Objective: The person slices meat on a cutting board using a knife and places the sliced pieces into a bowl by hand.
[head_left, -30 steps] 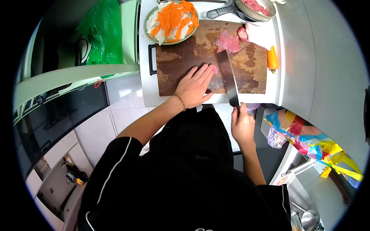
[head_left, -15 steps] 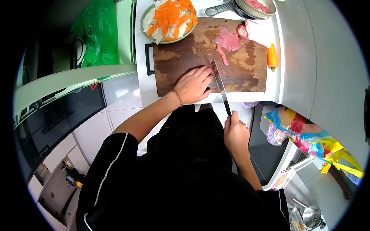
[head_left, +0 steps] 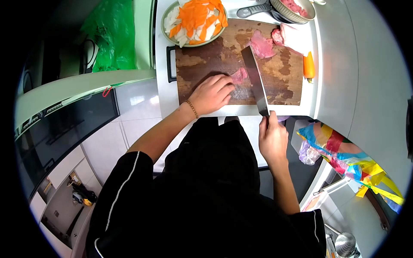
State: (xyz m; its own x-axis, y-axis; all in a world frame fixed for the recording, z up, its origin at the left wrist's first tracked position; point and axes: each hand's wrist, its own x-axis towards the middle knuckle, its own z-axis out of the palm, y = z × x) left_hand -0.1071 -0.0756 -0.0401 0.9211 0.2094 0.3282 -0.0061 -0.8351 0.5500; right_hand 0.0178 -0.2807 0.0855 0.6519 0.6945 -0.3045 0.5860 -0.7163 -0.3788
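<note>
My right hand (head_left: 274, 136) is closed round the handle of a kitchen knife (head_left: 257, 79). The broad blade is turned partly flat and points away from me over the wooden cutting board (head_left: 202, 58). My left hand (head_left: 212, 95) rests on the board with its fingers curled, the fingertips holding the edge of a small piece of raw meat (head_left: 239, 75). That piece lies just left of the blade, apart from it. Beyond the blade tip is a larger pink slab of meat (head_left: 261, 44). Fat-covered meat (head_left: 294, 38) lies at the board's far right corner.
A bowl (head_left: 164, 34) of sliced carrot and white slices stands at the far left, overlapping the board. An orange carrot (head_left: 308, 67) lies right of the board. Cut meat fills a ridged bowl (head_left: 310, 16) on a black-handled pan (head_left: 254, 10). A green plastic bag (head_left: 114, 36) hangs left.
The knife has moved right, away from my left fingers, and its blade has turned to show more of its face. The small piece of meat by my left fingertips now shows clearly.
</note>
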